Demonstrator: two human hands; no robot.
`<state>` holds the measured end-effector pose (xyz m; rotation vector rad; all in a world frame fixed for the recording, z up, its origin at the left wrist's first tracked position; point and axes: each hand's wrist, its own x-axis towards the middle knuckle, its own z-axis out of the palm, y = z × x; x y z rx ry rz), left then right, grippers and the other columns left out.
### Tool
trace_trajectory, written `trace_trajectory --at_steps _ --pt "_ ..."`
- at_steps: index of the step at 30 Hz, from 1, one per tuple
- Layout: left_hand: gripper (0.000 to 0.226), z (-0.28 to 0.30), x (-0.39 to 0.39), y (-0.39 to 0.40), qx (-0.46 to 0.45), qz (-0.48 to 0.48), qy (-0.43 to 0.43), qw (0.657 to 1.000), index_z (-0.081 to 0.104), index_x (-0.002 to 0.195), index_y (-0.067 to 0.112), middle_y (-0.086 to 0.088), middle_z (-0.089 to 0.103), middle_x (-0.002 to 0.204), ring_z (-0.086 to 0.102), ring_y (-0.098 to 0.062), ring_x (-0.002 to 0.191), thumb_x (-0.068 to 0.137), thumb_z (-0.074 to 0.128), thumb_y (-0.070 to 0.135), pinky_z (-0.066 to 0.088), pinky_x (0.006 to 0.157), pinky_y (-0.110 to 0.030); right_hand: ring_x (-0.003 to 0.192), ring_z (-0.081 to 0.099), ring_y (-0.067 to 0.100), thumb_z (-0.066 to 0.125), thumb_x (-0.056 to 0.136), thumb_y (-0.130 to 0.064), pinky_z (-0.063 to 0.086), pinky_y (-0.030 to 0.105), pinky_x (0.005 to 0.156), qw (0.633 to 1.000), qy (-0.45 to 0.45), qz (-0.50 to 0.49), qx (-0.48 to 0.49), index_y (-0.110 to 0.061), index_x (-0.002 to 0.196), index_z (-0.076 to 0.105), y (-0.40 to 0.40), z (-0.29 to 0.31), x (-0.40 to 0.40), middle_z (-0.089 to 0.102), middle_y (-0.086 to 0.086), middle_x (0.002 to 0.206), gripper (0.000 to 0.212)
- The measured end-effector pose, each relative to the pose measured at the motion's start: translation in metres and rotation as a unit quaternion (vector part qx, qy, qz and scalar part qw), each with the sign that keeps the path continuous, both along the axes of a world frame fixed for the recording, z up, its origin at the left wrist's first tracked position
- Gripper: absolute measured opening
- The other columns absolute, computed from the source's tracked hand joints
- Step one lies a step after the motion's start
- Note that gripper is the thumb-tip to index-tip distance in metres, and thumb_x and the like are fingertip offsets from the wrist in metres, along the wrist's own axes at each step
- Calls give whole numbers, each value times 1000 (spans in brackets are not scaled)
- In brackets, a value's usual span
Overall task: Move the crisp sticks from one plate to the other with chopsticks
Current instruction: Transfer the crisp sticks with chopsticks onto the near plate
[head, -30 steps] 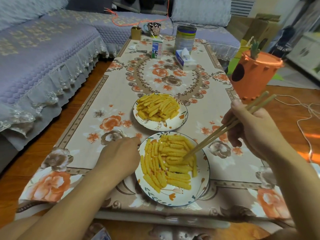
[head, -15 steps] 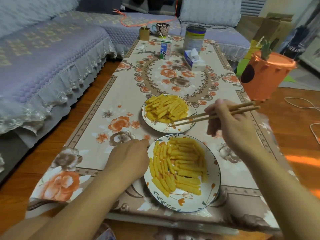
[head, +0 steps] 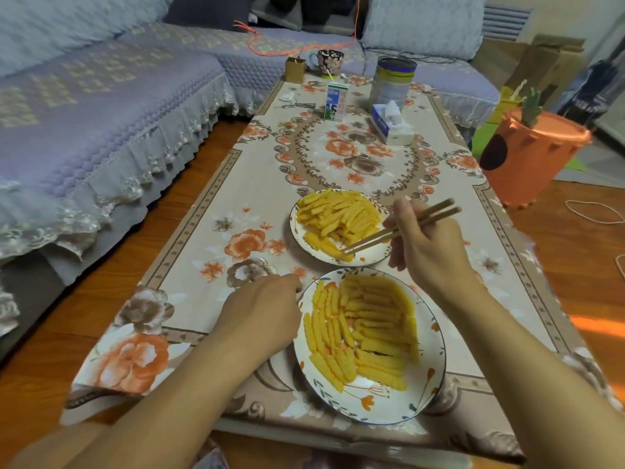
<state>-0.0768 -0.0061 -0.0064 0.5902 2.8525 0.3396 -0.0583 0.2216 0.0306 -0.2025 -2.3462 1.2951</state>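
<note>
Crisp sticks [head: 341,218] are lying heaped on the far plate [head: 297,228]; more are lying spread in rough rows on the near plate [head: 433,377]. Plates are sitting near each other, apart, on the flowered tablecloth [head: 209,252].

Chopsticks [head: 399,230] are slanting down to the left, tips resting at the near edge of the far plate's heap, touching a stick there [head: 346,253]; whether they are pinching it, cannot tell.

Right hand [head: 429,245] is gripping the chopsticks, fingers curled round the shafts, hovering just right of the far plate.

Left hand [head: 263,313] is resting on the cloth just left of the near plate, fingers curled under, fingertips at or close to the rim; holding nothing visible.

Farther up the table: milk carton [head: 335,103], tissue box [head: 392,125], tall tin [head: 394,81], patterned mug [head: 329,60], small brown box [head: 295,69]. Orange carrot-shaped bin [head: 531,157] is standing on the wood floor to the right. Lavender-covered sofa [head: 101,106] is running along the left and far side.
</note>
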Motion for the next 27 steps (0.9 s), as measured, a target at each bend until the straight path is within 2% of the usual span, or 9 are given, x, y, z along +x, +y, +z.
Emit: trace_trajectory --at_steps 3,7,11,15,18,21,24,27 --pt "32 0 0 1 -3 2 -3 1000 61 126 27 -2 65 128 61 -29 111 99 43 25 54 84 -40 44 60 24 40 110 -37 48 36 47 999 9 -13 -40 -7 86 66 5 7 6 59 8 53 47" --pt "34 1 0 2 -5 1 -3 1000 61 127 28 -1 65 129 61 -29 112 99 42 24 53 83 -38 39 55 22 36 112 -32 45 31 39 988 84 -45 -119 -4 82 65 18 29 23 56 24 55 51" --pt "41 5 3 1 -5 -1 -12 1000 62 125 28 -1 66 127 62 -27 111 95 35 35 54 83 -37 39 56 23 34 112 -35 45 31 39 979 109 -60 -163 -7 78 64 37 39 41 56 7 47 53" --pt "34 3 5 4 -14 -10 4 1000 63 125 30 0 67 124 63 -26 106 100 40 28 53 77 -36 39 56 21 35 111 -36 45 30 40 978 88 -64 -178 -7 78 63 45 36 50 56 4 47 53" --pt "34 0 4 5 -17 -9 14 1000 63 123 31 0 69 118 64 -27 100 99 40 24 55 75 -38 42 57 22 35 111 -38 46 33 41 981 73 -61 -170 -6 79 64 49 34 54 58 6 50 53" --pt "35 -3 4 8 -30 -12 22 999 62 120 28 0 69 109 64 -27 90 96 41 16 56 70 -39 47 59 23 34 110 -40 48 34 46 976 46 -51 -206 -7 85 65 53 25 52 58 6 54 51" --pt "35 -6 2 11 -34 -10 28 999 62 119 28 0 68 104 63 -27 86 94 41 14 56 68 -40 51 62 23 36 110 -38 49 37 50 981 -1 -33 -192 3 97 64 50 12 42 57 18 65 52" --pt "36 -7 1 12 -29 -8 26 999 61 121 29 0 68 107 63 -27 88 95 42 15 56 69 -39 50 60 21 39 110 -36 49 38 50 986 -22 -34 -160 6 100 65 49 9 34 56 20 68 50"
